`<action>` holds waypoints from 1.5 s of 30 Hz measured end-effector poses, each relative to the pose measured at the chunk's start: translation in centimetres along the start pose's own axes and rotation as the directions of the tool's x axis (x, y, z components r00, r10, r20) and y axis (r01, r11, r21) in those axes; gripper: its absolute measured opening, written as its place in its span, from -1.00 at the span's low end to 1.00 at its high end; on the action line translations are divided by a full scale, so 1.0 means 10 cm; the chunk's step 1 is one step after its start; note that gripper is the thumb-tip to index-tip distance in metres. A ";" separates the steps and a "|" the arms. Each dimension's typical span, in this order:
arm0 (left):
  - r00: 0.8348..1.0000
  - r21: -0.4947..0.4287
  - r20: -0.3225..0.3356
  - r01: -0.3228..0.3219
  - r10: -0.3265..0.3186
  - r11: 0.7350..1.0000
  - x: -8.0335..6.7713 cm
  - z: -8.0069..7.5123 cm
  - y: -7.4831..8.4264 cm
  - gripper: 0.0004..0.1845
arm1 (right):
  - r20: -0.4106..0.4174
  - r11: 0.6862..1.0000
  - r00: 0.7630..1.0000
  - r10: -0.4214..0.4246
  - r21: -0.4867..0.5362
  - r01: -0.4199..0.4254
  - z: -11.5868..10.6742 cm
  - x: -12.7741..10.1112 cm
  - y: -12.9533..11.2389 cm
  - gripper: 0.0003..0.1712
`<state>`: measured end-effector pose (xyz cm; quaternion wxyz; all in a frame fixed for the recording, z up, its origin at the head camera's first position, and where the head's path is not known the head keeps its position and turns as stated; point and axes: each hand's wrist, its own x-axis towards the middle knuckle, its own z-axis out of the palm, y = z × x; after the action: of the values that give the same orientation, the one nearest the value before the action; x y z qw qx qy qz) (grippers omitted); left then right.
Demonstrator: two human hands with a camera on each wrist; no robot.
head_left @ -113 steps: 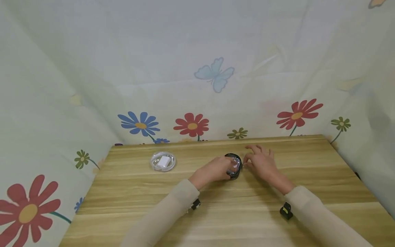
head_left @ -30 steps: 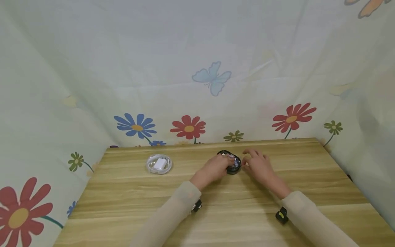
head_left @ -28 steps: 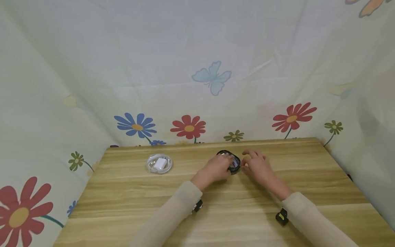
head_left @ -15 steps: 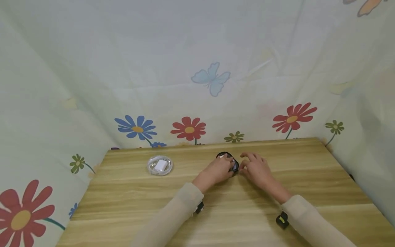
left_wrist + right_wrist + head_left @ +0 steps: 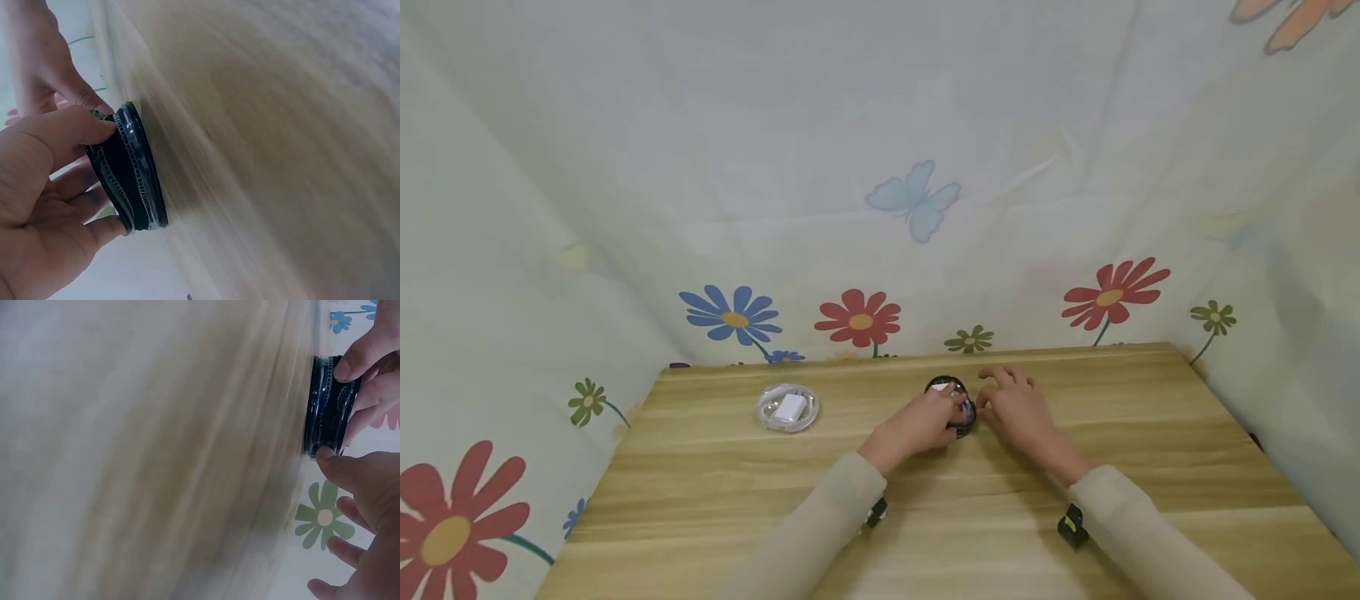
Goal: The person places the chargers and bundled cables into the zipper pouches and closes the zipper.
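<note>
A small round black zip case with a clear top rests on the wooden table, near its back edge. Something white and dark shows inside through the top. In the left wrist view, two rows of zip teeth run along the case's side. My left hand grips the case, thumb on the side and fingers over the top. My right hand is at the case's right edge. In the right wrist view, its thumb and apparently the hidden index finger pinch the case's end; the other fingers stand away. The zip pull is hidden.
A coiled white cable in a clear round case, with a white plug adapter on it, lies to the left on the table. A flower-printed curtain hangs right behind the table's back edge.
The zip case has turned under my left hand, and its fingers have shifted over the top. My right hand has stayed at the case's right edge. The white cable has not moved.
</note>
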<state>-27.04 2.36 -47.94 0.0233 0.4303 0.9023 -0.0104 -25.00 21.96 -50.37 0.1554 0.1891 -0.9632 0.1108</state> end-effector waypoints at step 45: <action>0.992 -0.012 -0.090 -0.085 0.084 0.996 0.10 0.01 -0.24 -0.63 | -0.132 0.940 0.991 -0.032 0.333 0.075 -0.21 -0.35 0.12 -0.66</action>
<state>-29.54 1.62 -48.09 -0.0131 0.4680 0.8835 0.0168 -21.79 24.76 -49.79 0.1837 0.2316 -0.9129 0.2814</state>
